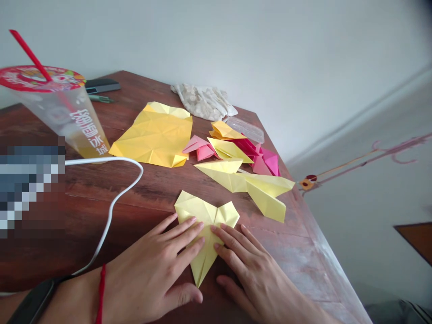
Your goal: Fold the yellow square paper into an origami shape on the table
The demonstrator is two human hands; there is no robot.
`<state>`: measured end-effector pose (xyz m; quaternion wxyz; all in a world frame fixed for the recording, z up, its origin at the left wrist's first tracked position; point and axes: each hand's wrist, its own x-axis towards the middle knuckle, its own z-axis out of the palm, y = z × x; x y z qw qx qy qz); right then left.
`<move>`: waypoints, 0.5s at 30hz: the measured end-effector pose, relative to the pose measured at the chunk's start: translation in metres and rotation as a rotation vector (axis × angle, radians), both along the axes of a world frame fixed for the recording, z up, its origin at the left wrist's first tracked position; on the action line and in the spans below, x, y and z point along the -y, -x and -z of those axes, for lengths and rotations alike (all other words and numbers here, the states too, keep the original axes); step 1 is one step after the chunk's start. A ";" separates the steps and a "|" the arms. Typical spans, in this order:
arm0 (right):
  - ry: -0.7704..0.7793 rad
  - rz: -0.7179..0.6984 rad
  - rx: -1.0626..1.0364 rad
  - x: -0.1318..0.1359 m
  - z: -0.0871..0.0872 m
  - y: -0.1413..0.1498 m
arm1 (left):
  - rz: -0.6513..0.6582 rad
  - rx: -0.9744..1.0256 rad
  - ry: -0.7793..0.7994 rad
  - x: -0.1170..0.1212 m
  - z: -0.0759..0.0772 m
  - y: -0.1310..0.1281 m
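Note:
A pale yellow folded paper (205, 220), heart-like at the top and pointed at the bottom, lies on the brown wooden table (155, 189). My left hand (158, 270) rests flat on its left side, fingers stretched out and pressing the paper. My right hand (249, 265) lies flat on its right side, fingertips meeting the left hand's at the middle crease. A red string and a dark band circle my left wrist.
A creased yellow sheet (155, 135), yellow folded pieces (249, 184) and pink ones (263, 157) lie behind. A plastic cup (64, 112) with a red straw stands at left, a white cable (114, 198) beside it. A cloth (204, 101) and clear case (246, 128) sit near the far edge.

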<state>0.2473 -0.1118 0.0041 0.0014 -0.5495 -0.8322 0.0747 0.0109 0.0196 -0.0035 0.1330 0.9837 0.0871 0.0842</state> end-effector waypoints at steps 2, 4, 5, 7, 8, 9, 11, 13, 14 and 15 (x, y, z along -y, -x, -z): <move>-0.016 -0.012 0.013 0.000 0.002 -0.001 | -0.049 0.051 -0.014 -0.002 0.002 0.004; -0.027 -0.019 0.014 0.001 0.003 -0.001 | -0.092 0.105 -0.023 -0.004 0.005 0.008; -0.032 -0.021 0.012 0.001 0.003 -0.001 | -0.112 0.134 -0.025 -0.005 0.007 0.009; -0.046 -0.016 0.014 0.001 0.003 -0.001 | -0.157 0.194 -0.024 -0.006 0.010 0.011; -0.054 -0.014 0.019 0.001 0.003 -0.001 | -0.177 0.220 -0.018 -0.007 0.011 0.011; -0.059 -0.012 0.025 0.001 0.003 -0.001 | -0.190 0.239 -0.009 -0.008 0.012 0.011; -0.065 -0.013 0.034 0.001 0.002 0.000 | -0.208 0.251 0.006 -0.010 0.014 0.011; -0.061 -0.016 0.030 0.001 0.002 0.000 | -0.233 0.223 -0.002 -0.016 0.014 0.012; -0.058 -0.016 0.026 0.001 0.002 0.000 | -0.241 0.201 -0.013 -0.020 0.013 0.012; -0.055 -0.017 0.021 0.002 0.002 0.000 | -0.247 0.176 -0.025 -0.023 0.012 0.013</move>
